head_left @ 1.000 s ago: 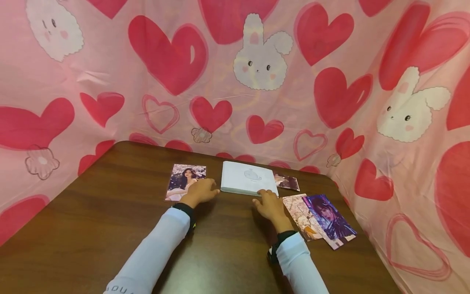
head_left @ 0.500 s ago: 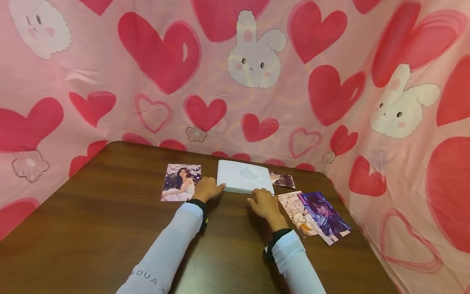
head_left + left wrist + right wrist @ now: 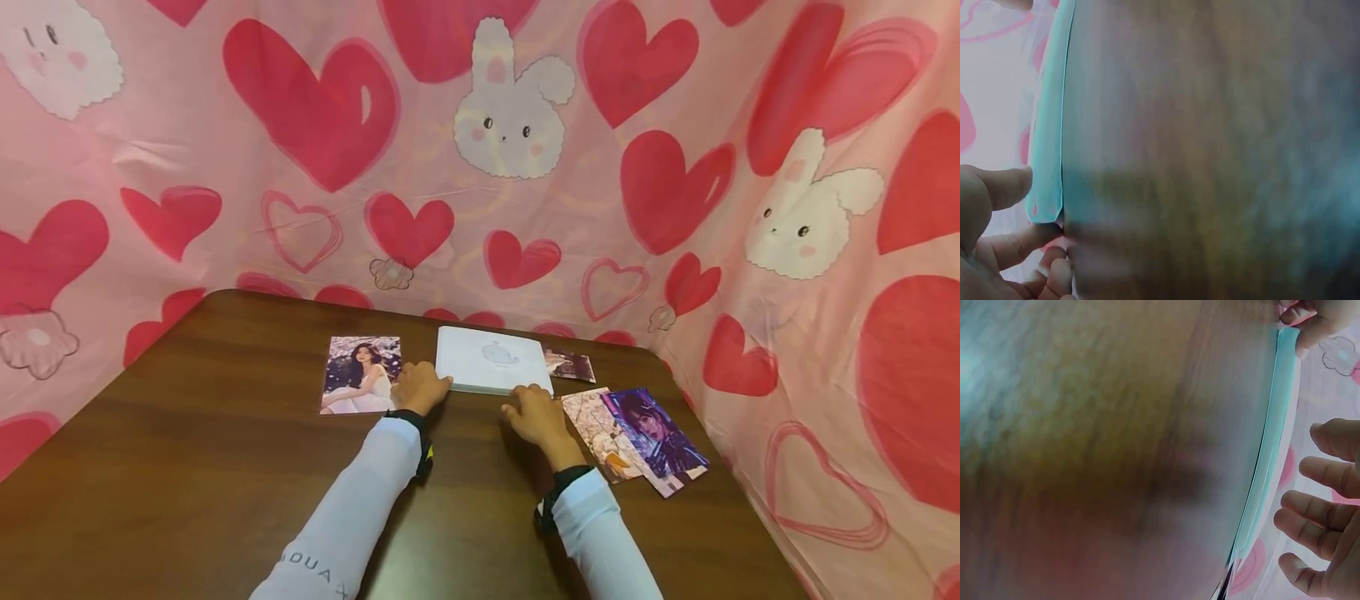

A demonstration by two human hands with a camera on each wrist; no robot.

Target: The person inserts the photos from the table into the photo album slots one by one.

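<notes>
Brown table [image 3: 187, 467] | book [image 3: 480, 368] near far edge | left hand [image 3: 422, 388] pinching corner | right hand [image 3: 540, 417] spread

The brown wood-grained tabletop [image 3: 1097, 437], blurred and streaked with reflections, occupies the left and centre of the view, bordered at the right by a flat teal-edged object with a narrow white margin [image 3: 1272, 434], seen edge-on and slanting down towards the lower middle. The left hand [image 3: 1325, 317], partly cropped, touches the object's upper end with its fingers. The right hand [image 3: 1329, 509] shows five extended, separated fingers before a pale backdrop printed with pink hearts and an outlined flower [image 3: 1339, 357].
</notes>
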